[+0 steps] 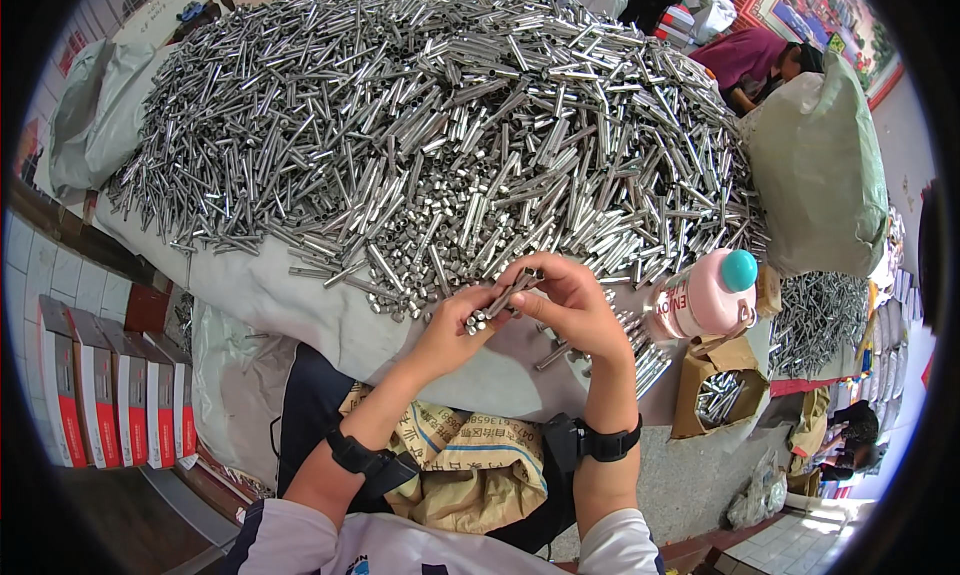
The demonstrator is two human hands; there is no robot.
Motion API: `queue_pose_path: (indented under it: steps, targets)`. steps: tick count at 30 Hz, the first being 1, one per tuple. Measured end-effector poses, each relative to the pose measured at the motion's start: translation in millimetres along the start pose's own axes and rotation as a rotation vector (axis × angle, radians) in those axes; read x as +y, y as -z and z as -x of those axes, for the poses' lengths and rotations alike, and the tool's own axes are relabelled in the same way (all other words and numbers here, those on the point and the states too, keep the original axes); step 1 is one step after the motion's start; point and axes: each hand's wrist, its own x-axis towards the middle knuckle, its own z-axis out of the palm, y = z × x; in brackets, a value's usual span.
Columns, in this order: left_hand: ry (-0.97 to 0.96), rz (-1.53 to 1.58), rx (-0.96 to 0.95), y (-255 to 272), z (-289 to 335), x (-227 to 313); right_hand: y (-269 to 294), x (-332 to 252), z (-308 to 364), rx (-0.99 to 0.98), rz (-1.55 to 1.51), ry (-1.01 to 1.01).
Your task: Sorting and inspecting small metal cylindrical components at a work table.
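Close together at the table's near edge, my two hands share a small bunch of shiny metal tubes point(512, 297). My left hand point(455, 325) is closed around the lower-left ends, where round tips poke out. Fingers of my right hand point(565, 300) wrap over the upper-right ends, with the thumb pressed along the tubes. Just beyond lies a heap of short metal caps point(430, 225), mixed with longer tubes. Behind that spreads a large pile of loose metal tubes point(350, 105). Beside my right wrist, more tubes point(640, 350) lie in a loose row.
A pink bottle with a teal lid point(705, 295) stands right of my hands. Nearer is an open cardboard box point(690, 390) holding metal pieces. A full pale sack point(820, 175) stands at the right. Boxes point(115, 390) line the left. Another person point(745, 60) bends at the far right.
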Motion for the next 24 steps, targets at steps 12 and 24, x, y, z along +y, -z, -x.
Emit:
queue_pose_path:
  steps: [12,24]
  targets:
    - [0.036,0.081,0.001,-2,-4,13,-9,-22,1,0.033,0.478,0.148]
    - [0.097,0.048,0.027,-6,-5,23,-12,-21,3,0.061,0.637,0.116]
